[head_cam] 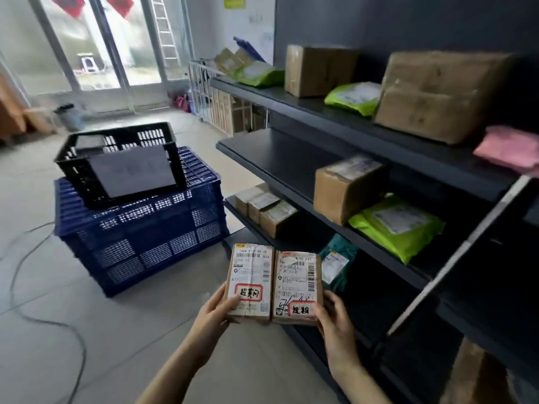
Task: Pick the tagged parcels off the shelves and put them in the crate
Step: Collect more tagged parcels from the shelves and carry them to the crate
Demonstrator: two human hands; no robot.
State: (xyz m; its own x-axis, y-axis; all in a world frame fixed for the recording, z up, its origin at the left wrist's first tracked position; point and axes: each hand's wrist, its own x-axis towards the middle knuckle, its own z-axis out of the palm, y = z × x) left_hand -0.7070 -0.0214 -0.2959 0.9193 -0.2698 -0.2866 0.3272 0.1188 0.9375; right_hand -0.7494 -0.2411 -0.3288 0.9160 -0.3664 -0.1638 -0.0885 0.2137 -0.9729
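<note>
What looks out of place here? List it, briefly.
Black crate sits skewed on the blue crate, a grey sheet leaning over its rim. A pale bar slants across the shelves. A cable trails over the floor. The left parcel and right parcel look intact.

Dark shelves [280, 158], cardboard boxes [347, 188] and green mailers [396, 225] on them, pink mailer [510, 150] top right, blue crate [140, 237] on floor [58, 316]

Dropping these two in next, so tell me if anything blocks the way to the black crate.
Nothing visible: open floor lies between the left parcel, the right parcel and the black crate. A grey flat item leans over its near side.
</note>
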